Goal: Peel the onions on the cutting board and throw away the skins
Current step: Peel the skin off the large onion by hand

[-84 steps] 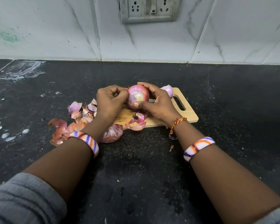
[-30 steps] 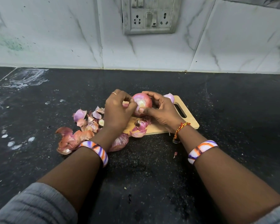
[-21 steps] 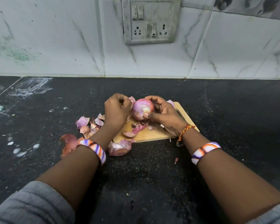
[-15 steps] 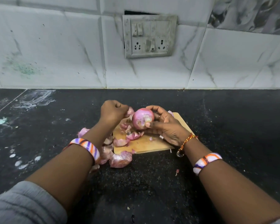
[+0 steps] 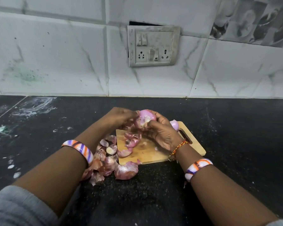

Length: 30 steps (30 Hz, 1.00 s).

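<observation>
Onion is up in the air above the far end of the cutting board, caught between both hands. Only one view to go on, the head cam looking down. Right hand wraps around it from the right, fingers curled over the top and thumb pressing on the pale patch facing the camera. Left hand comes in from the left with fingers curled against the onion's side, looks like it's pinching a bit of skin there, but it's blurry so I can't tell for sure. Second onion peeks out behind the right hand, at the board's far edge next to the handle slot. Loose skins lie on the board, and a bigger pile of skins sits on the black counter just off the board's left corner. Striped bangles on both wrists, thread bracelet on the right one. Switch panel on the tiled wall behind.
</observation>
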Each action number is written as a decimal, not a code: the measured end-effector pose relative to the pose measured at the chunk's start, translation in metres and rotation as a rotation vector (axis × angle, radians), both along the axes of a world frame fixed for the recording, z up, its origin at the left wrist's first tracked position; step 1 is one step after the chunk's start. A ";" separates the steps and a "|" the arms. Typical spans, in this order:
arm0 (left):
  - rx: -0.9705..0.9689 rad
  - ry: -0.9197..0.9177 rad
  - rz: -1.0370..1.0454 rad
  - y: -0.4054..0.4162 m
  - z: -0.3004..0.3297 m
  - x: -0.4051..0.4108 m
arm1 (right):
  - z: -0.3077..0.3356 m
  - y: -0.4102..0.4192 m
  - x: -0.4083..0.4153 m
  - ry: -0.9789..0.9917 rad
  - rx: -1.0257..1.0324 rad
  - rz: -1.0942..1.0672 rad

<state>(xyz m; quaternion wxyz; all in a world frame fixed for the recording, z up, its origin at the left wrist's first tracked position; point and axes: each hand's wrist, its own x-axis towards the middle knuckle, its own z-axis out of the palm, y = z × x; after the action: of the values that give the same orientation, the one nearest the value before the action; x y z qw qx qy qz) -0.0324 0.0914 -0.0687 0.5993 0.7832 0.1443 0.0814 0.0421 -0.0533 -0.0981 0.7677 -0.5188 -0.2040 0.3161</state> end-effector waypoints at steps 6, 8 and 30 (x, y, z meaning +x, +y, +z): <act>0.083 -0.182 0.065 -0.006 -0.018 -0.010 | -0.023 0.004 -0.012 -0.103 0.043 -0.038; 0.181 -0.213 0.107 -0.008 -0.020 -0.012 | -0.026 0.005 -0.015 -0.142 0.040 -0.076; 0.678 -0.488 0.215 -0.029 -0.034 -0.018 | -0.023 -0.001 -0.014 0.097 0.181 -0.038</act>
<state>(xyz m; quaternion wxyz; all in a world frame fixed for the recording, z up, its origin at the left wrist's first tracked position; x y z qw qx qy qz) -0.0504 0.0629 -0.1025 0.3128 0.8742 0.0442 0.3689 0.0280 -0.0545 -0.1206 0.8262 -0.4351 -0.1845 0.3066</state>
